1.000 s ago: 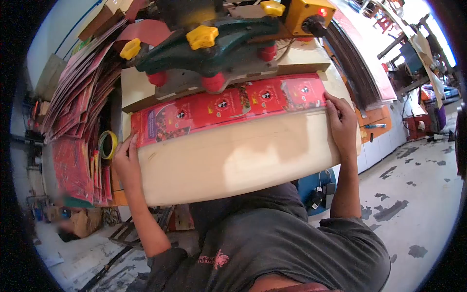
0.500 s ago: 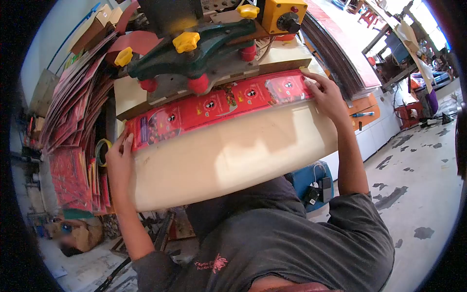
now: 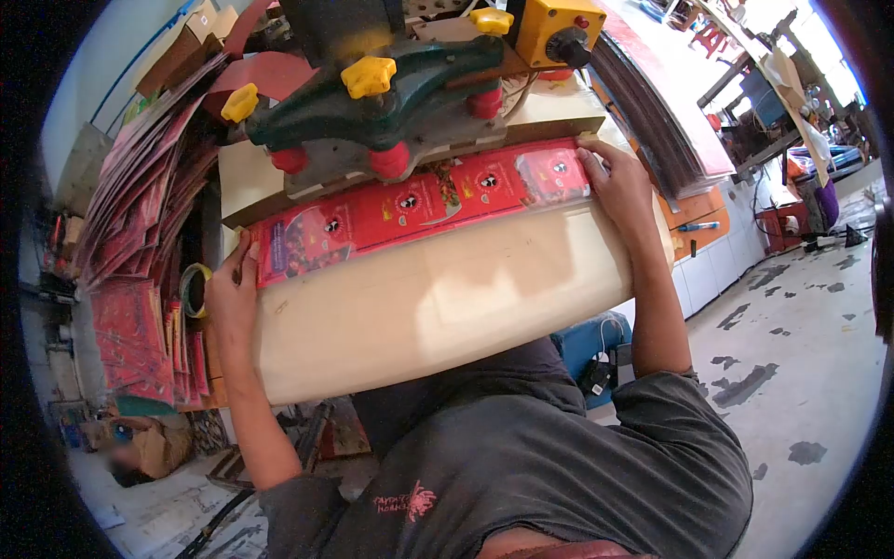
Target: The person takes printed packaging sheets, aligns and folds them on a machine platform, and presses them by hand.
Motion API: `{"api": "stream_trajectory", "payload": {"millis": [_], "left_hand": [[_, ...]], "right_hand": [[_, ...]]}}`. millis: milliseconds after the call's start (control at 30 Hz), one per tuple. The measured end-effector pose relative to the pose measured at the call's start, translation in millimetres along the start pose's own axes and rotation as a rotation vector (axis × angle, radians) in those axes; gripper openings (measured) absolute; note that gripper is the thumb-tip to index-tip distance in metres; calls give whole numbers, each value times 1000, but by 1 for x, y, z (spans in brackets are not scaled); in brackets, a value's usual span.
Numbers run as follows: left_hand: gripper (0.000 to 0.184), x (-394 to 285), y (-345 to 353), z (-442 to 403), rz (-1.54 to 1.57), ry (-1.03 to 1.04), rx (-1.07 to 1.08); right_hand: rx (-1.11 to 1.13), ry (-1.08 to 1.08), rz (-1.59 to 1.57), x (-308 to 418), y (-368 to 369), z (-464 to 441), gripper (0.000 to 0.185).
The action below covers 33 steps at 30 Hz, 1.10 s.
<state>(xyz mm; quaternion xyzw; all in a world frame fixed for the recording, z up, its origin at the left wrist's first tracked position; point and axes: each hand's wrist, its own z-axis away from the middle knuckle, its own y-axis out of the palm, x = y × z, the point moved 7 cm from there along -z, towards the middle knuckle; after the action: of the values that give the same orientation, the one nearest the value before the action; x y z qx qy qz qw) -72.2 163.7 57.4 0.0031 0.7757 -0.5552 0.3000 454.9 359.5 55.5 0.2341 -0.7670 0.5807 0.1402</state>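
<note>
A long red printed sheet (image 3: 377, 219) with a glossy film look lies across a rounded cream board (image 3: 447, 298), below the pressing head of a dark green machine (image 3: 410, 102). At its left end, my left hand (image 3: 233, 289) is closed, with thumb and fingers pinching the edge. The right end is pinched by my right hand (image 3: 616, 182), whose thumb shows near the sheet's corner. Some fingertips of both hands are hidden at the edges. A straight bar under the machine head runs along the sheet's far edge.
Stacked red sheets (image 3: 140, 205) lean at the left, beside a yellow tape roll (image 3: 194, 291). A yellow control box (image 3: 557, 33) with a black knob sits at the upper right. Behind it lies a thick stack of sheets (image 3: 666, 112). A blue stool (image 3: 582, 349) holds black adapters.
The view has shifted slightly, so the machine appears a little farther right and lower. Both hands stay at the sheet's ends, and the sheet looks much the same.
</note>
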Motion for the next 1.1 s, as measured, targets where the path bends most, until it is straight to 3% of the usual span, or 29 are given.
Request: {"api": "stream_trajectory", "payload": {"millis": [100,400,533,600,767,967,1067,1100], "left_hand": [[47,-3,-1,3,11,-108,51],[45,-1,-2,2,69,-16,-26],[44,-11,-7,7,80,-97,-25],[45,-11,-8,7,115,10,-98],[48,3,-4,4,132,-64,-63],[47,6,-11,7,130,-19,-91],[47,-9,-27,19,100,-84,-57],[48,-10,-33,28,71,-152,-35]], "right_hand": [[15,45,24,3,-2,1,32],[-53,-8,-104,0,0,4,31],[-61,-28,-268,6,-3,6,30],[-101,-43,-362,7,-7,6,29],[-109,20,-372,11,-15,10,28],[-105,-3,-366,2,-17,7,39],[-66,-10,-536,-17,-9,-1,50],[8,80,-741,-22,-1,0,52]]}}
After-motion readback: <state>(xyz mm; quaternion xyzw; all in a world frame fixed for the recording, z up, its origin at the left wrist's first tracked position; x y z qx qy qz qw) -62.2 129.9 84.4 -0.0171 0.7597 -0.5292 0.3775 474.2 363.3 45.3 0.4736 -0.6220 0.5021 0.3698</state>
